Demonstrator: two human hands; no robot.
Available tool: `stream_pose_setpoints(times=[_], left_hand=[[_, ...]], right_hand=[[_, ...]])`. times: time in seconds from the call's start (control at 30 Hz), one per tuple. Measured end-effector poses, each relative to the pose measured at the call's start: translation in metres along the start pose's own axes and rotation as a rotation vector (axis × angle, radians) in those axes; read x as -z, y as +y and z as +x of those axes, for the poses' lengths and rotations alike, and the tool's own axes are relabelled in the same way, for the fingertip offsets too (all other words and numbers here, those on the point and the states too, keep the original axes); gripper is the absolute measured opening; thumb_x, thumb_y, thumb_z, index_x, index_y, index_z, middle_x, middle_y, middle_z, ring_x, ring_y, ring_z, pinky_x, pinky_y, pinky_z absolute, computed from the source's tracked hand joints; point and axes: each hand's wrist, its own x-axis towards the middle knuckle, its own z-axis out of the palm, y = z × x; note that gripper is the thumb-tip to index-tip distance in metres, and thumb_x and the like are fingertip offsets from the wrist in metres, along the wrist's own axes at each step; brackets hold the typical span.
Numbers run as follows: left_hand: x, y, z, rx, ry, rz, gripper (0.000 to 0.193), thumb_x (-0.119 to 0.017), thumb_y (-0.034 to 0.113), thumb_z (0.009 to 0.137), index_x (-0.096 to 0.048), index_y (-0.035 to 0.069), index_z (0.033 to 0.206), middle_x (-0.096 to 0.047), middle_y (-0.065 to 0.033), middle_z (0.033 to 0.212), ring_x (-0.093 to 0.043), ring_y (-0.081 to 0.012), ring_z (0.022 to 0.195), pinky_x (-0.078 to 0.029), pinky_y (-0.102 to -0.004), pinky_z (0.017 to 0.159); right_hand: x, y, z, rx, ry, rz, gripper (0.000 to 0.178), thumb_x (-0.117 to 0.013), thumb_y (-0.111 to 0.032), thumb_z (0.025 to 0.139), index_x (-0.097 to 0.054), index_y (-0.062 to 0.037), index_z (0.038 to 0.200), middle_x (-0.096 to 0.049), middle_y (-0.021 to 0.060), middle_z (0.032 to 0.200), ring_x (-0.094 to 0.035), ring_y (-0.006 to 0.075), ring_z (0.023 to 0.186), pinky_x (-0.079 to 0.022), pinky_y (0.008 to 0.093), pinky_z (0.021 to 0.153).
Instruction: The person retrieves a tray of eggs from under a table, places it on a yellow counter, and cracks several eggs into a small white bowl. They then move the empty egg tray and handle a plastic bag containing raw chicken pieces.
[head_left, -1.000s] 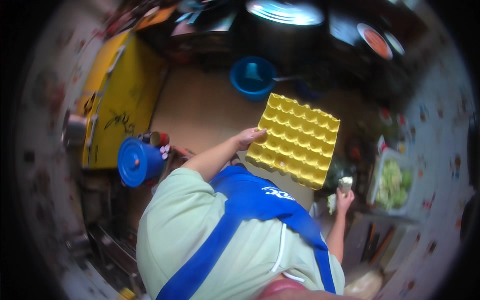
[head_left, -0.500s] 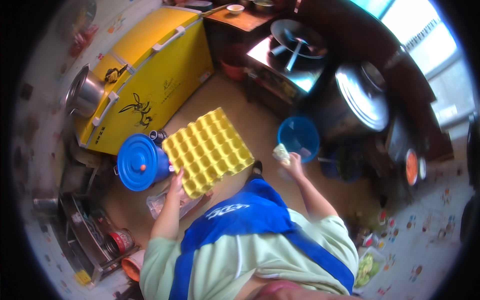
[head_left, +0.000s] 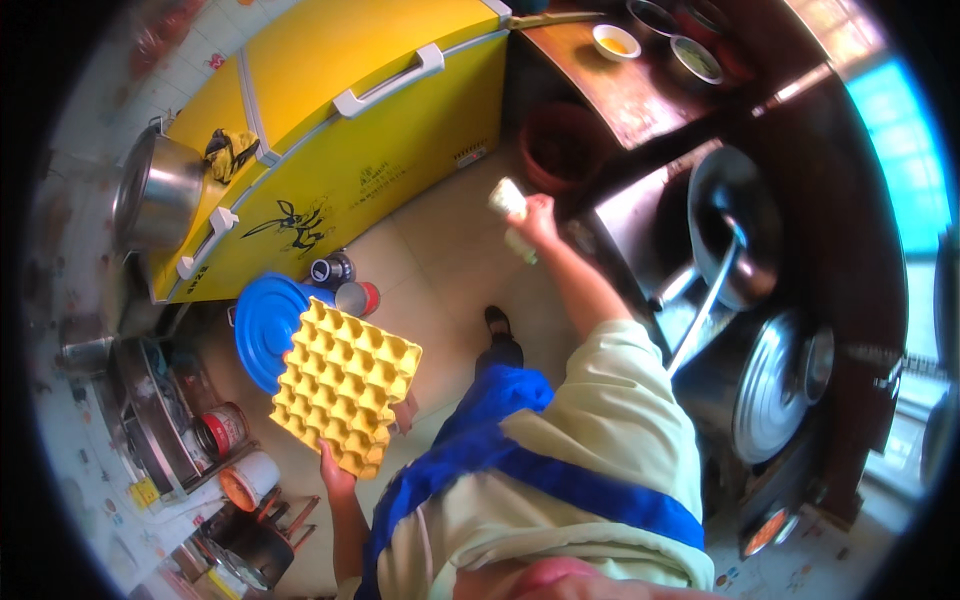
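My left hand [head_left: 338, 474] grips the near edge of a yellow egg tray [head_left: 345, 388], its moulded cups facing up with no eggs showing in them. The tray is held at a slant and covers part of a blue lidded bucket [head_left: 258, 335]. Out ahead, my right hand [head_left: 538, 222] is closed around a whitish crumpled cloth [head_left: 508, 198], which pokes out on both sides of the fist. Below it lies the tiled floor; a reddish-brown bucket [head_left: 562, 145] stands just beyond.
A yellow chest freezer [head_left: 400, 150] lines the far left, a steel pot [head_left: 165, 195] on top. At right are a stove with a wok [head_left: 712, 190] and a large lidded pot [head_left: 765, 395]. Small bowls, one white bowl [head_left: 600, 48] among them, sit on the far counter.
My view and body have turned and moved toward the freezer and counter. My right hand has swung from above a blue basin to near the reddish-brown bucket. The egg tray is tilted differently.
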Motion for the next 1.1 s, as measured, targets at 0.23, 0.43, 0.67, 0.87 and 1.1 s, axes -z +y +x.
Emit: stream_pose_setpoints(times=[0.23, 0.43, 0.67, 0.87, 1.1], left_hand=[[-0.035, 0.030, -0.053, 0.092, -0.177, -0.076, 0.060, -0.035, 0.045, 0.100, -0.028, 0.004, 0.143, -0.036, -0.0135, 0.144, -0.040, -0.0318, 0.128, -0.033, -0.0465, 0.107], [-0.037, 0.070, 0.008, 0.137, -0.014, -0.037, 0.062, -0.039, 0.046, 0.099, -0.030, 0.002, 0.142, -0.038, -0.0137, 0.143, -0.041, -0.0303, 0.128, -0.034, -0.0441, 0.106], [-0.061, 0.095, 0.006, -0.040, -0.049, 0.236, 0.061, -0.041, 0.044, 0.098, -0.031, 0.002, 0.141, -0.038, -0.0138, 0.143, -0.041, -0.0320, 0.127, -0.035, -0.0456, 0.105], [-0.014, 0.152, 0.002, 0.043, -0.337, 0.400, 0.056, -0.044, 0.040, 0.098, -0.036, 0.003, 0.140, -0.041, -0.0120, 0.142, -0.044, -0.0316, 0.125, -0.037, -0.0459, 0.103], [-0.046, 0.185, -0.140, 0.290, -1.019, 0.649, 0.060, -0.043, 0.045, 0.097, -0.033, 0.004, 0.141, -0.042, -0.0126, 0.140, -0.046, -0.0312, 0.123, -0.039, -0.0459, 0.103]], right_hand=[[0.071, -0.022, 0.093, -0.202, 0.040, -0.381, 0.092, -0.077, -0.038, 0.072, -0.023, -0.0242, 0.145, -0.021, 0.0194, 0.148, -0.049, 0.0497, 0.112, -0.049, 0.0504, 0.090], [-0.096, -0.027, 0.025, 0.179, -0.376, -0.225, 0.025, -0.063, -0.026, 0.080, -0.066, -0.0033, 0.088, -0.065, 0.0202, 0.088, -0.063, 0.0354, 0.086, -0.053, 0.0440, 0.074], [-0.099, -0.056, -0.207, 0.121, -0.788, -0.186, 0.017, -0.055, -0.017, 0.078, -0.067, -0.0066, 0.084, -0.067, 0.0184, 0.091, -0.064, 0.0353, 0.087, -0.051, 0.0449, 0.073], [-0.038, -0.104, -0.396, -0.060, -0.594, -0.141, 0.021, -0.051, -0.022, 0.087, -0.063, -0.0047, 0.089, -0.066, 0.0199, 0.089, -0.062, 0.0384, 0.087, -0.049, 0.0470, 0.077], [0.071, -0.159, -0.733, -0.448, 0.024, -0.020, 0.038, -0.045, -0.040, 0.096, -0.062, -0.0061, 0.096, -0.065, 0.0199, 0.093, -0.061, 0.0391, 0.089, -0.048, 0.0477, 0.076]])
